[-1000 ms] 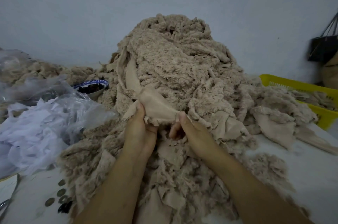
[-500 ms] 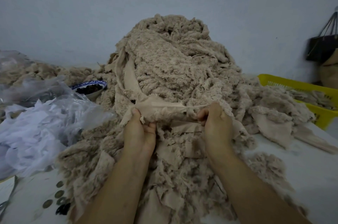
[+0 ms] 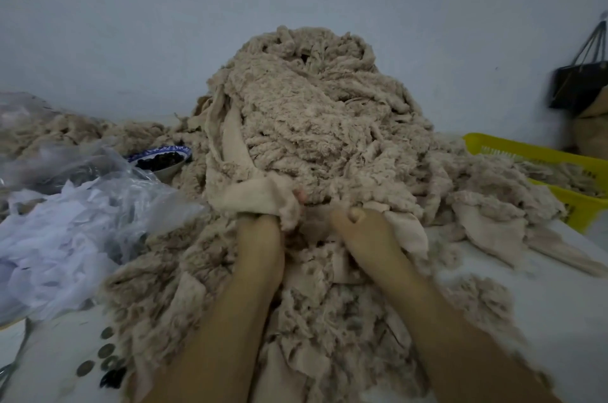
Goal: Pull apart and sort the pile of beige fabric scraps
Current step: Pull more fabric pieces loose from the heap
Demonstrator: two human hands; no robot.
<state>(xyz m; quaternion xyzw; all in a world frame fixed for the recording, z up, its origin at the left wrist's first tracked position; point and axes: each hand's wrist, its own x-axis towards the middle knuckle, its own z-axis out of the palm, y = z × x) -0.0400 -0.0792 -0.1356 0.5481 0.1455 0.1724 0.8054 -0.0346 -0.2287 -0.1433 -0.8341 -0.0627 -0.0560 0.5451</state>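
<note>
Here, the left hand [image 3: 261,223], draped in a smooth strip [image 3: 253,198], clutches it; the right hand [image 3: 362,231] curls round a scrap [image 3: 406,230] at the front of the pile [image 3: 312,126].

Pale blue-grey wall [image 3: 98,24] with small dark marks, white tabletop [image 3: 559,304], black bag [image 3: 579,86] hanging at right

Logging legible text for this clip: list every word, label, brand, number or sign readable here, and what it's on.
No readable text anywhere in the head view.
Blue-rimmed bowl: painted pattern only, no letters made out.
Round discs at lower left: too small and blurred to read.
Yellow basket, black bag: no label visible.
</note>
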